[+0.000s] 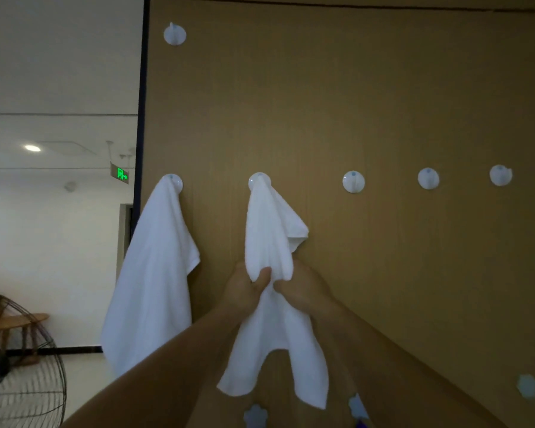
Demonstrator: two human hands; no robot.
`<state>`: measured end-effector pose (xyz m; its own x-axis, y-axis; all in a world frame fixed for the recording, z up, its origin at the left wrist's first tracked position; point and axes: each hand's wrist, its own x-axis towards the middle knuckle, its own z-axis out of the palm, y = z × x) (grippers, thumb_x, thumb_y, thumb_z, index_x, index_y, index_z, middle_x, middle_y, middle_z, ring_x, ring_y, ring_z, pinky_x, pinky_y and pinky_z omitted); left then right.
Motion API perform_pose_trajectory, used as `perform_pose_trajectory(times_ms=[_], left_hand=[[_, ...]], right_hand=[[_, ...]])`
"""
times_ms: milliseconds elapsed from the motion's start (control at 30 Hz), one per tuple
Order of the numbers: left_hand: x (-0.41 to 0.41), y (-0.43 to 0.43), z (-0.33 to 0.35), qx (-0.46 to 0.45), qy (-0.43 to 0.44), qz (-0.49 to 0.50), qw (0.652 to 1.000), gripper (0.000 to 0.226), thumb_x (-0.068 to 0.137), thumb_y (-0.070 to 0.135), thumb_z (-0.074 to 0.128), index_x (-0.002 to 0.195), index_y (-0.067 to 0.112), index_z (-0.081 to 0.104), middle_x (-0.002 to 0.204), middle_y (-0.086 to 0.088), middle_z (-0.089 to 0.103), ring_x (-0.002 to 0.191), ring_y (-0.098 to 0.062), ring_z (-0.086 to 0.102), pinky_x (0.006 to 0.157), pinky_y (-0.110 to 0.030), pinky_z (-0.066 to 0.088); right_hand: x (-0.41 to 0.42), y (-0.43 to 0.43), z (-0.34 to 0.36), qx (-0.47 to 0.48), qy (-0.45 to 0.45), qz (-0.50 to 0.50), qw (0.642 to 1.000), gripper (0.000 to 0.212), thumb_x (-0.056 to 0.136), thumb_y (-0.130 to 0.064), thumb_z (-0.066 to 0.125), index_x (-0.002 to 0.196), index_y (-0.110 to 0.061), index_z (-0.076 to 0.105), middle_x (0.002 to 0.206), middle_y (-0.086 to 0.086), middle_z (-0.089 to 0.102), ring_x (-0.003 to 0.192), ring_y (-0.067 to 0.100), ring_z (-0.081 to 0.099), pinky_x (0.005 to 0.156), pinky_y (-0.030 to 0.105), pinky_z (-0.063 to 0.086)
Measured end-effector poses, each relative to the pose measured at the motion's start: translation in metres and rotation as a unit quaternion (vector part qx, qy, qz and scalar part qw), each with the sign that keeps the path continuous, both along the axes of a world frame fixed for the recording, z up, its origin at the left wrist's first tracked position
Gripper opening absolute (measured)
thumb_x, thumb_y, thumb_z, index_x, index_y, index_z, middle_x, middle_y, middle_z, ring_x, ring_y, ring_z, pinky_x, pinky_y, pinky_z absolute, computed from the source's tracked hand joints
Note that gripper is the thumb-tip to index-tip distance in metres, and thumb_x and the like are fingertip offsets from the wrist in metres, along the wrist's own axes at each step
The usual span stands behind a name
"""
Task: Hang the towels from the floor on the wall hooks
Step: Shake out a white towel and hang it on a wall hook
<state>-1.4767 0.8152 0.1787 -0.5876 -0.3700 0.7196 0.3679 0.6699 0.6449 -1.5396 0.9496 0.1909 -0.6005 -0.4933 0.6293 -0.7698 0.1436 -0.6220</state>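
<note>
Two white towels hang on a brown wall panel (383, 103). The left towel (150, 273) drapes from the leftmost hook (175, 183) of the middle row. The second towel (269, 236) hangs from the neighbouring hook (259, 180). My left hand (244, 287) grips this second towel at its middle, thumb over the cloth. My right hand (303, 288) pinches the same towel just to the right. The towel's lower ends hang between my forearms.
Three bare white hooks (353, 181) (428, 178) (500, 175) continue the row to the right, and one more hook (174, 34) sits high on the left. Pale flower-shaped pieces (528, 386) sit low on the panel. A standing fan (22, 366) is at the lower left.
</note>
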Motion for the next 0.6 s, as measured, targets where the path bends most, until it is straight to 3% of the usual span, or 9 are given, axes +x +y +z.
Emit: perform_pose_trajectory(times_ms=[67, 133, 167, 233, 300, 367, 467, 600], left_hand=[[0.009, 0.006, -0.008, 0.001, -0.032, 0.028, 0.999, 0.048, 0.092, 0.040, 0.058, 0.131, 0.013, 0.049, 0.115, 0.008, 0.062, 0.096, 0.006, 0.058, 0.073, 0.000, 0.043], [0.016, 0.011, -0.018, -0.052, -0.089, 0.182, 0.978, 0.070, 0.090, 0.055, 0.053, 0.140, 0.008, 0.037, 0.137, -0.010, 0.050, 0.118, -0.018, 0.050, 0.099, -0.023, 0.045], [0.021, 0.015, -0.021, -0.099, -0.113, 0.278, 0.949, 0.082, 0.088, 0.062, 0.047, 0.146, 0.007, 0.027, 0.146, -0.014, 0.038, 0.131, -0.027, 0.039, 0.111, -0.040, 0.034], [0.030, 0.027, -0.026, -0.198, -0.091, 0.366, 0.905, 0.090, 0.089, 0.066, 0.036, 0.152, 0.011, 0.003, 0.159, -0.012, 0.009, 0.146, -0.029, 0.009, 0.116, -0.051, 0.008], [0.037, 0.037, -0.025, -0.301, -0.038, 0.362, 0.881, 0.084, 0.092, 0.063, 0.028, 0.153, 0.014, -0.002, 0.162, -0.009, -0.002, 0.148, -0.027, -0.004, 0.116, -0.052, 0.002], [0.038, 0.045, -0.022, -0.377, -0.031, 0.349, 0.858, 0.076, 0.093, 0.056, 0.027, 0.154, 0.014, 0.008, 0.162, -0.009, 0.003, 0.149, -0.028, -0.003, 0.116, -0.054, 0.003], [0.029, 0.062, -0.022, -0.437, -0.032, 0.306, 0.845, 0.067, 0.095, 0.048, 0.033, 0.150, 0.011, 0.028, 0.160, -0.010, 0.017, 0.148, -0.029, 0.006, 0.115, -0.056, 0.002], [0.003, 0.088, -0.040, -0.499, -0.032, 0.224, 0.837, 0.064, 0.095, 0.049, 0.024, 0.150, 0.017, 0.028, 0.160, -0.006, 0.020, 0.148, -0.022, 0.009, 0.114, -0.053, -0.007]], right_hand=[[0.000, 0.006, -0.017, 0.020, -0.040, -0.001, 0.999, 0.055, 0.086, -0.023, 0.063, 0.138, -0.019, 0.046, 0.131, 0.003, 0.058, 0.113, 0.019, 0.057, 0.093, 0.032, 0.048], [0.001, 0.012, -0.030, 0.020, -0.060, -0.023, 0.998, 0.058, 0.085, -0.030, 0.067, 0.137, -0.014, 0.046, 0.130, 0.005, 0.057, 0.113, 0.020, 0.057, 0.092, 0.033, 0.049], [0.002, 0.016, -0.034, 0.020, -0.060, -0.040, 0.997, 0.060, 0.084, -0.035, 0.068, 0.135, -0.012, 0.046, 0.129, 0.005, 0.057, 0.111, 0.020, 0.057, 0.088, 0.032, 0.049], [0.004, 0.025, -0.042, 0.019, -0.048, -0.071, 0.996, 0.067, 0.084, -0.046, 0.066, 0.137, -0.011, 0.043, 0.132, 0.006, 0.054, 0.112, 0.020, 0.056, 0.088, 0.033, 0.048], [0.008, 0.036, -0.048, 0.017, -0.023, -0.099, 0.995, 0.077, 0.085, -0.054, 0.060, 0.144, -0.012, 0.036, 0.142, 0.006, 0.044, 0.124, 0.022, 0.048, 0.098, 0.035, 0.044], [0.013, 0.048, -0.053, 0.009, 0.002, -0.128, 0.992, 0.081, 0.086, -0.059, 0.056, 0.148, -0.014, 0.031, 0.150, 0.005, 0.036, 0.134, 0.023, 0.038, 0.105, 0.035, 0.038], [0.021, 0.070, -0.061, -0.007, 0.024, -0.166, 0.986, 0.075, 0.087, -0.057, 0.056, 0.148, -0.019, 0.034, 0.150, 0.001, 0.037, 0.135, 0.019, 0.037, 0.105, 0.031, 0.034], [0.028, 0.108, -0.076, 0.013, 0.026, -0.241, 0.970, 0.065, 0.090, -0.047, 0.057, 0.146, -0.019, 0.037, 0.147, 0.001, 0.041, 0.133, 0.018, 0.039, 0.104, 0.028, 0.033]])
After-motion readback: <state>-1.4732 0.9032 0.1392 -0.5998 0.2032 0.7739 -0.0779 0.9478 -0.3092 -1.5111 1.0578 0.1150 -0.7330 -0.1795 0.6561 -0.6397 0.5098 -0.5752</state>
